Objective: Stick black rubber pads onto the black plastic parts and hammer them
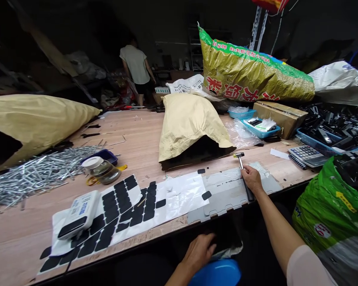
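Right hand (252,178) partly hides the hammer (240,161); blue object (219,274) cut off below

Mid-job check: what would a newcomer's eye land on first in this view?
Probably the big green-and-gold sack with red lettering at the back, right of centre. Next, the heap of shiny metal rods on the left of the tabletop. Then the small hammer in the right hand, over the grey sheet near the front edge.
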### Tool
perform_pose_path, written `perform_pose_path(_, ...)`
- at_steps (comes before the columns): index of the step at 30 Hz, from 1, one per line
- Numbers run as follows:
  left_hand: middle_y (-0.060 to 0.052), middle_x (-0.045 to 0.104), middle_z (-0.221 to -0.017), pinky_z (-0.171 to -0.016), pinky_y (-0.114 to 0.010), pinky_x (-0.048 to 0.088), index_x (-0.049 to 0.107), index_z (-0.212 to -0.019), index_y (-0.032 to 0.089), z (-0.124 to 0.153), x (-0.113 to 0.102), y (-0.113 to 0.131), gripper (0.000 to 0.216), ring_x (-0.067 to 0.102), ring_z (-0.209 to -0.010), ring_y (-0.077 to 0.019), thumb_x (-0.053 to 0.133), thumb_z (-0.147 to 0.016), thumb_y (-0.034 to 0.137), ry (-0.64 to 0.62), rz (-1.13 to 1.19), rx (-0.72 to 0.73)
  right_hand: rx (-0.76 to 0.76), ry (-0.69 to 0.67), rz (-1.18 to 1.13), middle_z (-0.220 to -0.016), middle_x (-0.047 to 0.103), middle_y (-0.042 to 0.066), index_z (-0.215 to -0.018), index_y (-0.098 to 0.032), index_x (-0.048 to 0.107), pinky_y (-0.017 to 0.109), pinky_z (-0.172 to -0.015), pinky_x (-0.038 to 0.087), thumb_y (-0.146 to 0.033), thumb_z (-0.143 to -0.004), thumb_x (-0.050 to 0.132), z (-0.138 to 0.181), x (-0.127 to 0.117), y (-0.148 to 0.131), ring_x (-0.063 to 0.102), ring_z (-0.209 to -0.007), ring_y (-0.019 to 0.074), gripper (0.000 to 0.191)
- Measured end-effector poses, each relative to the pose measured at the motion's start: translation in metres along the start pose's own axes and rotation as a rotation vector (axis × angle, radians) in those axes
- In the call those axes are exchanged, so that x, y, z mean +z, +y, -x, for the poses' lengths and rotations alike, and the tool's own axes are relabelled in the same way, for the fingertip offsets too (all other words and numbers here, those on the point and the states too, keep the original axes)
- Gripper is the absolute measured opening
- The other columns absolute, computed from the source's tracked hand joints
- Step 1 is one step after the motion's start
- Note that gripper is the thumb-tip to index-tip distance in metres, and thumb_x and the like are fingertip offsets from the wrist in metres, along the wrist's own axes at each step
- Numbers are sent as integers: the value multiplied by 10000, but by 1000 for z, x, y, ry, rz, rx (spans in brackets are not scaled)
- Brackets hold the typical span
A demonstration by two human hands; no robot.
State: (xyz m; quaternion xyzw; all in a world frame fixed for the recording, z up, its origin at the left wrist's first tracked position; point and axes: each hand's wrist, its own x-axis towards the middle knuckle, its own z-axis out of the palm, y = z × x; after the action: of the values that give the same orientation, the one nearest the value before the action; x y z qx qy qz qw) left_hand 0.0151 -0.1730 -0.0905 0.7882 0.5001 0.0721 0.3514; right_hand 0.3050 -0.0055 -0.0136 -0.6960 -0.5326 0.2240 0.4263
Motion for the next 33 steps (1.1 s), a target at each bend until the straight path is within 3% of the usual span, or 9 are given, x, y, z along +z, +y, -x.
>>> perform_pose_path(3,-39,691,-884,-688,-258,507,731,-1037,283,-4,-26,50,211,661,-771,-164,605,-871,246,39,54,350,-14,5,21,-562,614,-7,-919,-172,760,270,-627,409,-407,-778,511,1,0,-3,543,-586,177,371)
perform_pose_path(6,-35,670,-754,-656,-261,484,744,-922,247,-35,-66,91,193,627,-700,-146,554,-932,279,271,196,455,-14,12,33,-558,604,-12,-916,-174,756,264,-616,404,-416,-785,509,2,0,-3,534,-574,172,370)
perform_pose_path(9,-43,658,-772,-688,-288,486,740,-895,209,-96,-113,100,242,582,-683,-150,518,-946,291,586,192,319,-13,3,24,-568,609,-13,-946,-171,754,263,-614,407,-422,-791,513,2,0,-3,540,-576,171,381)
perform_pose_path(12,-84,655,-1029,-790,-320,503,720,-1107,189,-161,-151,82,266,605,-809,-180,583,-896,276,761,108,85,-17,-12,14,-569,612,-15,-961,-176,754,261,-606,408,-415,-798,514,2,1,-1,549,-578,175,376)
perform_pose_path(17,-146,647,-1213,-958,-445,450,700,-1208,195,-221,-176,44,362,576,-1124,-333,623,-871,300,687,-139,-208,-17,-9,5,-569,616,-14,-961,-183,757,261,-607,415,-417,-803,524,-1,3,3,558,-579,178,367)
perform_pose_path(23,-104,698,-1121,-903,-388,453,746,-1107,229,-224,-178,31,267,618,-1039,-286,622,-884,309,595,-180,-243,-6,-16,3,-569,611,-15,-962,-177,753,266,-626,428,-416,-807,523,-1,3,3,559,-585,179,366)
perform_pose_path(27,-79,699,-1071,-907,-367,430,755,-1074,236,-196,-174,37,233,564,-1029,-261,652,-881,317,629,-196,-52,1,-13,3,-569,609,-15,-974,-170,753,264,-625,427,-420,-800,527,-1,3,2,555,-587,179,379)
perform_pose_path(30,-51,697,-956,-853,-345,425,761,-1042,242,-166,-160,39,204,542,-923,-226,657,-888,326,528,-153,146,-13,-8,16,-571,610,-16,-953,-169,753,260,-617,416,-411,-799,523,-1,3,1,545,-578,171,368)
perform_pose_path(33,-46,686,-918,-841,-350,422,766,-1002,232,-144,-141,33,181,535,-905,-222,677,-871,320,446,-104,193,-19,2,25,-572,610,-18,-935,-173,750,257,-615,408,-402,-795,516,-1,1,-1,540,-578,167,356)
